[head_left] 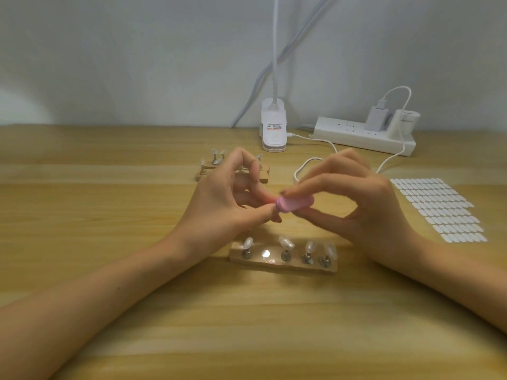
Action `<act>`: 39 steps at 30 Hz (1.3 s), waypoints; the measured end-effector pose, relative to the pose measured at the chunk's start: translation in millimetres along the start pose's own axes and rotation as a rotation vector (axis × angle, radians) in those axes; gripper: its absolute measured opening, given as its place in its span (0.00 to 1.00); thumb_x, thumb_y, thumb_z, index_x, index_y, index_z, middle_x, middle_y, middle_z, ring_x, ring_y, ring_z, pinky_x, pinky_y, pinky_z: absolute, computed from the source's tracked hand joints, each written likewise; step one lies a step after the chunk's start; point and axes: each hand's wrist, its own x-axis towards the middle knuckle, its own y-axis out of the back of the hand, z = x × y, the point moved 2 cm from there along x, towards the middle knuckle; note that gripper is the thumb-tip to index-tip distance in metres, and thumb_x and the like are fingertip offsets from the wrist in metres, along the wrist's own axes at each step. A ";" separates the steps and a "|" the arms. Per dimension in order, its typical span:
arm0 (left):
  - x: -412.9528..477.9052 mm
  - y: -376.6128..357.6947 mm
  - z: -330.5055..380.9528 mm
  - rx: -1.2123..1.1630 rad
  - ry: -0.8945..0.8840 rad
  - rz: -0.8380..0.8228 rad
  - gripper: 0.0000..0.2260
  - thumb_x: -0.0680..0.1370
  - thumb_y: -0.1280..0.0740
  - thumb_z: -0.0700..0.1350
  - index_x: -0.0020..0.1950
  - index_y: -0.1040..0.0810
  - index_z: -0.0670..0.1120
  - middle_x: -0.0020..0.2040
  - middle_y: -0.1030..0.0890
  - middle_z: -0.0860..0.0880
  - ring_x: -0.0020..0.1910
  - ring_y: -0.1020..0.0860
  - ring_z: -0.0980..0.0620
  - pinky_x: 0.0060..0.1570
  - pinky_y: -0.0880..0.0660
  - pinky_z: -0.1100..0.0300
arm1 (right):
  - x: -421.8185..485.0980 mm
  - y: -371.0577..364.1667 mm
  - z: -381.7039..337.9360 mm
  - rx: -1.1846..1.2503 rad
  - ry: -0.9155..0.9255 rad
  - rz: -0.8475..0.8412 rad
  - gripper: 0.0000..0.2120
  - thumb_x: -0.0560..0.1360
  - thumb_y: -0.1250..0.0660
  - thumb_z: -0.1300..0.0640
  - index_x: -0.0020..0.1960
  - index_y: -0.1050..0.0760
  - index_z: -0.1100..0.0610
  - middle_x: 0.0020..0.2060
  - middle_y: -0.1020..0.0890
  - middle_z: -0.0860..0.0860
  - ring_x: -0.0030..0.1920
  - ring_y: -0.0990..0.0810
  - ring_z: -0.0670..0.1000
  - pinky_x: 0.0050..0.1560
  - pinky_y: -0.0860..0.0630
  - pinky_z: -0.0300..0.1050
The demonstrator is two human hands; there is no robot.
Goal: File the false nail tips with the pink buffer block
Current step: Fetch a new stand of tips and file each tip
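Observation:
My right hand (354, 198) pinches the pink buffer block (295, 204) between thumb and fingertips above the table. My left hand (227, 198) pinches a small nail tip on its stand (277, 208) between thumb and index finger, held against the block's left end; the tip itself is mostly hidden. Below the hands lies a wooden holder (282, 263) with several clear nail tips on metal stands and one bare magnet spot (265, 253). A second wooden holder (263, 174) with more tips lies behind my left hand.
A sheet of white oval stickers (439, 209) lies to the right. At the back stand a white clip lamp (273, 130) and a white power strip (362, 135) with a charger; a white cable (307, 163) loops behind my hands on the wooden table (109, 215).

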 end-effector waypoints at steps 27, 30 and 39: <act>-0.9 -1.8 0.3 -0.020 -0.057 -0.014 0.20 0.72 0.24 0.35 0.48 0.35 0.47 0.40 0.14 0.44 0.39 0.13 0.45 0.27 0.27 0.65 | 0.6 -0.3 -1.0 0.012 -0.045 0.033 0.08 0.72 0.24 0.56 0.50 0.15 0.56 0.41 0.18 0.52 0.44 0.25 0.56 0.46 0.30 0.46; -0.9 -1.4 -0.1 -0.023 -0.062 -0.009 0.20 0.74 0.25 0.33 0.48 0.35 0.45 0.39 0.14 0.45 0.38 0.13 0.45 0.25 0.27 0.64 | 0.2 -1.6 -3.1 0.020 0.000 0.009 0.07 0.73 0.25 0.56 0.50 0.15 0.55 0.42 0.18 0.52 0.44 0.24 0.57 0.47 0.30 0.44; -1.9 -3.1 2.2 -0.043 -0.044 -0.005 0.19 0.72 0.25 0.36 0.48 0.36 0.46 0.40 0.14 0.44 0.38 0.13 0.45 0.25 0.27 0.62 | -1.1 4.4 1.9 0.060 -0.110 0.066 0.09 0.73 0.25 0.54 0.51 0.16 0.56 0.41 0.18 0.54 0.44 0.23 0.56 0.47 0.29 0.51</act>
